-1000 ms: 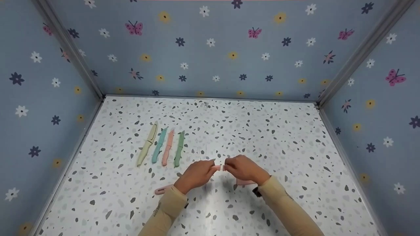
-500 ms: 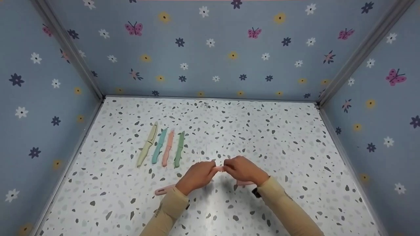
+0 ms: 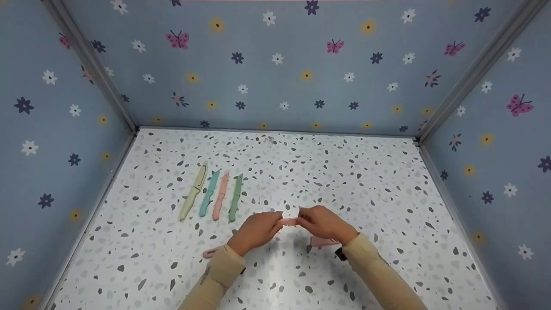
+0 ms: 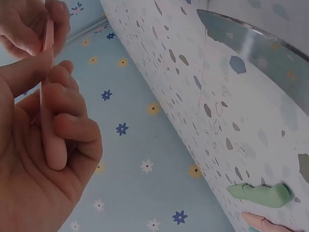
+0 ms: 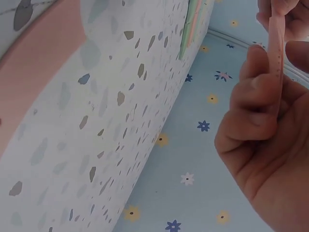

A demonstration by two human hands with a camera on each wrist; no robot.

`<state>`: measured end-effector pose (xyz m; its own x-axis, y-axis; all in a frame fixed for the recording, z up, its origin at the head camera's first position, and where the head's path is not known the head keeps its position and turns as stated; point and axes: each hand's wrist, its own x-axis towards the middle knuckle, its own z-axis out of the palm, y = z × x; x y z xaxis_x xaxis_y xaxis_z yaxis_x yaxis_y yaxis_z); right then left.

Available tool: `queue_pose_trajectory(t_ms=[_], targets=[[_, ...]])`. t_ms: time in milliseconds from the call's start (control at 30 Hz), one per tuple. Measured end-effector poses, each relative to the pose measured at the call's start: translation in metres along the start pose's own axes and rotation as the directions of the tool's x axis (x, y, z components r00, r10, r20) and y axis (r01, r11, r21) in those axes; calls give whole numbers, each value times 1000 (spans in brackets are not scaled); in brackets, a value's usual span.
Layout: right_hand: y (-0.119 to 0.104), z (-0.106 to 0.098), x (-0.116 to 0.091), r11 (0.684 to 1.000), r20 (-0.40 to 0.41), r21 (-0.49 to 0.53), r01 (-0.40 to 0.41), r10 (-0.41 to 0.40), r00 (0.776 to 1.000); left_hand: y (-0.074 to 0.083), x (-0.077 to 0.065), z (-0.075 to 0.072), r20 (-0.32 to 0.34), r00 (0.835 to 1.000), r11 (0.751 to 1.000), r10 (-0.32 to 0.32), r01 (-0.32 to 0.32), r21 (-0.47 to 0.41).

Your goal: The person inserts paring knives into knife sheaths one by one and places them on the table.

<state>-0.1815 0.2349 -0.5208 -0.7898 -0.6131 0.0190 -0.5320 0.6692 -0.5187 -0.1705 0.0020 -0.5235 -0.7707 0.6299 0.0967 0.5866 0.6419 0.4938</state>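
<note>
Between my two hands, held above the table, is a small pink knife. My left hand (image 3: 260, 228) grips its rounded handle (image 4: 55, 145), fingers curled round it and thumb along the top. With curled fingers and thumb, my right hand (image 3: 323, 223) holds the pink sheath (image 5: 276, 53), which has a row of small marks. Handle and sheath run in one line, and a short pink stretch shows between the hands in the head view. No bare blade of this knife shows; much of it is hidden by fingers.
A cream knife (image 3: 193, 193), a teal one (image 3: 209, 193), a pink one (image 3: 221, 197) and a green one (image 3: 235, 199) lie side by side. A slotted pink end (image 3: 210, 252) lies by my left sleeve, a flat pink piece (image 3: 319, 241) beneath my right wrist. A metal blade (image 4: 260, 48) lies near my left hand.
The pale gap between the two pink parts has closed into one continuous pink piece. My right hand has then shifted slightly right along it, while the left has barely moved.
</note>
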Motion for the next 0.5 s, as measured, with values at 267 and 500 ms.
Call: queue_pose_trajectory(t_ms=[267, 500], targets=[[17, -11, -14, 992, 6, 7, -128, 128, 992, -16, -6, -11, 17, 998, 998, -67, 67, -13], [34, -11, -29, 983, 15, 50, -178, 177, 984, -29, -7, -19, -28, 982, 983, -185, 185, 9]])
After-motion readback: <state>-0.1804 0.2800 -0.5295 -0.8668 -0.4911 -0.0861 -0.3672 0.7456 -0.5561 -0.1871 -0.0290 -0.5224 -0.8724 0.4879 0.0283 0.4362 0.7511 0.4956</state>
